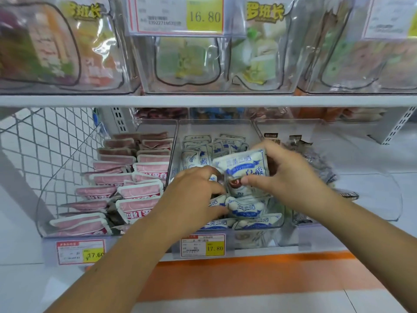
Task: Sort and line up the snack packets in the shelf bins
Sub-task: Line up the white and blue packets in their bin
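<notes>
A person's right hand [284, 177] pinched a white-and-blue packet [242, 166] between thumb and fingers, tilted above the middle bin [248, 239] of matching packets [244, 208]. At its 8 o'clock the left hand [194, 193] curled into the bin; whether it held anything could not be told. Pink packets [140, 190] lay at 9 o'clock.

R hand [291, 177] pinches white-blue packet [243, 166] above mid bin [214, 127]; L hand [194, 193] on packets [246, 208] in same bin.

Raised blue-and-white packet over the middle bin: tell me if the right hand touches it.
Touching. The head view shows the right hand pinching the packet, thumb on its lower front, fingers behind it.
</notes>
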Action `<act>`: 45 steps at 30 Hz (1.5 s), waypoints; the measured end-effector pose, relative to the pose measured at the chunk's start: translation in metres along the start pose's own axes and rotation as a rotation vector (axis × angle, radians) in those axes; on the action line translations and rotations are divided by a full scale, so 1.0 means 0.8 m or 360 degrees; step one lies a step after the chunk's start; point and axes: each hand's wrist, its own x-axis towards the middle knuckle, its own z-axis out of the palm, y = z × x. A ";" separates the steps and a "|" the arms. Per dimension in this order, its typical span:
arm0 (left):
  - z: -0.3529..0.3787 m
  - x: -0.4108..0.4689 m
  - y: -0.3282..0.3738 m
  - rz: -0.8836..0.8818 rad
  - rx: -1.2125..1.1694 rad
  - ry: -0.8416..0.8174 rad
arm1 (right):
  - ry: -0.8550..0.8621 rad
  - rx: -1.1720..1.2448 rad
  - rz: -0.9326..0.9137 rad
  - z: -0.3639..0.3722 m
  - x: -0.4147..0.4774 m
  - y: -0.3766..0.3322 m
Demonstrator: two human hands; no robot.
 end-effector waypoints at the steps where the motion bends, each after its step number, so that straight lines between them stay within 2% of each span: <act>1: 0.000 0.000 0.000 -0.0014 -0.0017 -0.0017 | -0.0101 -0.0062 0.0008 -0.002 0.000 0.003; 3: 0.000 0.000 -0.002 -0.0018 -0.0066 -0.0028 | -0.0257 -0.0163 -0.0007 -0.010 -0.003 0.004; 5: -0.001 0.000 -0.002 -0.0011 -0.0117 -0.0017 | -0.0269 -0.0287 -0.0053 -0.021 -0.006 0.005; 8: -0.001 -0.001 -0.003 -0.0006 -0.0175 -0.0018 | -0.0277 -0.0624 -0.0165 -0.029 -0.011 0.007; 13: -0.001 0.000 -0.004 0.0006 -0.0262 -0.0020 | -0.0483 -0.1155 -0.0248 -0.025 -0.009 0.005; 16: 0.000 0.000 -0.005 0.0000 -0.0285 -0.0010 | -0.0544 -0.0892 -0.0096 -0.030 -0.008 -0.003; 18: -0.001 0.001 -0.006 0.0002 -0.0297 -0.0019 | -0.0512 -0.0757 -0.0114 -0.030 -0.004 -0.005; 20: -0.002 0.003 -0.006 -0.0001 -0.0286 -0.0059 | -0.0518 -0.0896 -0.0174 -0.023 0.003 -0.003; 22: -0.005 0.004 -0.006 -0.0018 -0.0355 -0.0074 | -0.0614 -0.1146 -0.0256 -0.010 0.008 0.000; 24: -0.008 0.004 -0.003 -0.0062 -0.0477 -0.0047 | -0.0764 -0.1197 -0.0267 -0.008 0.014 0.001; 26: -0.008 0.006 0.001 -0.0074 -0.0396 -0.0051 | -0.0846 -0.0872 -0.0041 -0.023 0.027 -0.003; 28: -0.001 0.009 0.005 -0.0024 -0.0193 -0.0064 | -0.0676 -0.0666 -0.0019 -0.035 0.047 -0.003; 30: 0.005 0.010 0.005 0.0019 -0.0080 -0.0062 | -0.0669 -0.0831 -0.0083 -0.030 0.066 0.000; 33: 0.009 0.010 0.002 0.0002 -0.0056 -0.0058 | -0.0973 -0.1131 -0.0110 -0.011 0.077 0.010; 36: 0.010 0.012 -0.001 -0.0032 -0.0027 -0.0068 | -0.1032 -0.1350 -0.0166 -0.022 0.070 0.011; 39: 0.010 0.015 -0.001 0.0026 0.0042 -0.0123 | -0.1202 -0.1382 -0.0135 -0.032 0.062 0.005; 42: 0.006 0.014 0.000 0.0040 0.0076 -0.0168 | -0.1389 -0.1161 0.0098 -0.038 0.072 0.000; 45: 0.005 0.012 0.001 0.0038 0.0061 -0.0153 | -0.1129 -0.0994 0.0054 -0.032 0.103 0.006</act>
